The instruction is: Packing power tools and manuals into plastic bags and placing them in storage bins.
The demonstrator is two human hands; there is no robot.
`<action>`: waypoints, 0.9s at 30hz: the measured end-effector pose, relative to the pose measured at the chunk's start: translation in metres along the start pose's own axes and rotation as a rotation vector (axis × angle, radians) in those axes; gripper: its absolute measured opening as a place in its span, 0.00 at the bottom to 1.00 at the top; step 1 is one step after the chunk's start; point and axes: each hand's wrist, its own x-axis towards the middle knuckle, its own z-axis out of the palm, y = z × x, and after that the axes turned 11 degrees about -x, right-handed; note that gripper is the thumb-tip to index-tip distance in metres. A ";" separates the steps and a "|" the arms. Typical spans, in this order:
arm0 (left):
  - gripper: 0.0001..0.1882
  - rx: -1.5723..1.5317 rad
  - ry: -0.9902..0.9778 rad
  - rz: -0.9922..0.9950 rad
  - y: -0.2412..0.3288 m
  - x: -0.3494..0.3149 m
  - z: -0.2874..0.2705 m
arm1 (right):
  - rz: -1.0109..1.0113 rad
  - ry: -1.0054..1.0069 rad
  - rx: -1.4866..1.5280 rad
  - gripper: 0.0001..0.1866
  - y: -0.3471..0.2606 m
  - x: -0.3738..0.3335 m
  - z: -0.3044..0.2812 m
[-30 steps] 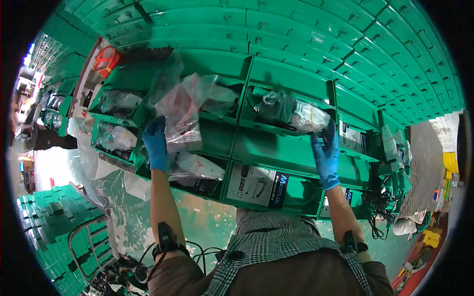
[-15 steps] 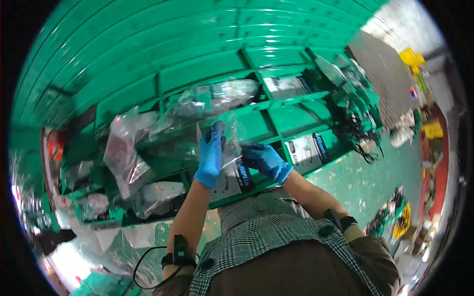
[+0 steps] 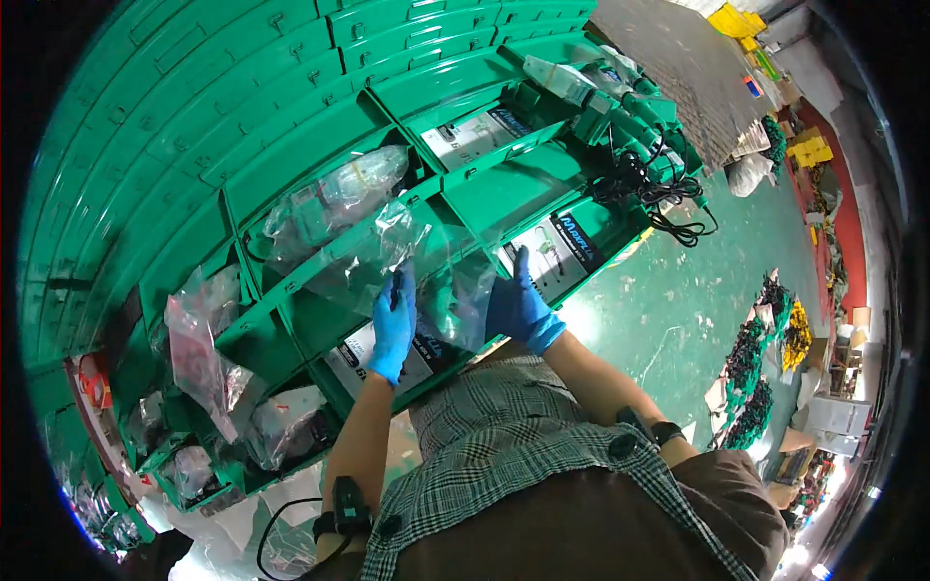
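A big green shelf rack point(image 3: 291, 116) is filled with bins. Clear bags of parts point(image 3: 329, 198) are kept in one bin, flat dark boxes point(image 3: 557, 252) in another. A clear plastic bag point(image 3: 426, 271) is held up before the bins, gripped by the left hand point(image 3: 392, 324) and right hand point(image 3: 518, 305), fingers clamped on its sides.

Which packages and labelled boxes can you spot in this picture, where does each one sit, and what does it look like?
Clear plastic bag: crinkled, held between left hand and right hand.
Printed box: right compartment, flat, white and dark.
Printed box: upper compartment, flat, pale.
Bagged items: upper-left compartment, clear, bulging.
Hanging bag: left, clear with red.
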 end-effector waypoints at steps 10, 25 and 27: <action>0.16 -0.209 0.229 -0.015 0.005 -0.011 0.031 | 0.005 0.347 -1.205 0.11 -0.039 -0.017 -0.045; 0.11 0.206 0.233 0.338 0.091 -0.020 0.167 | -0.551 0.482 -1.671 0.19 -0.194 -0.024 -0.020; 0.15 0.750 0.010 0.474 0.102 -0.015 0.173 | -0.656 0.569 -1.736 0.17 -0.223 -0.029 -0.009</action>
